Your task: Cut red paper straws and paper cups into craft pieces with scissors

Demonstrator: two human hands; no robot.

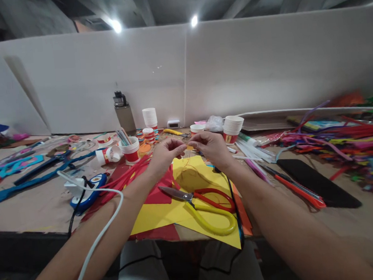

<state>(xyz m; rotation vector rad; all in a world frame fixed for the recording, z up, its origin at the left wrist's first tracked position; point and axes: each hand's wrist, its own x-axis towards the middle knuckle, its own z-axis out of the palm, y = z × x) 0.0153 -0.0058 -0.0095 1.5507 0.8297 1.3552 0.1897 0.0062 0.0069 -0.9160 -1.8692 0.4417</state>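
Observation:
Over the yellow sheet (162,216), my left hand (165,155) and my right hand (211,147) meet with fingertips almost together. A small orange piece (190,148) shows between them, pinched in my right fingers. The left thumb and forefinger are also pinched close beside it; what they hold is too small to make out. Thin strands (189,171), perhaps thread, hang or lie below the hands. Nearer me, scissors (191,197) with one red and one yellow handle rest on the yellow sheet. Red paper (158,196) lies by their blades.
Left are a blue-and-white power strip (95,191), a white cable (100,234) across my left forearm, and paper cups (130,150). Right are a red utility knife (303,190), a black flat slab (317,183) and colourful strips (346,143). A bottle (125,117) stands by the white panel.

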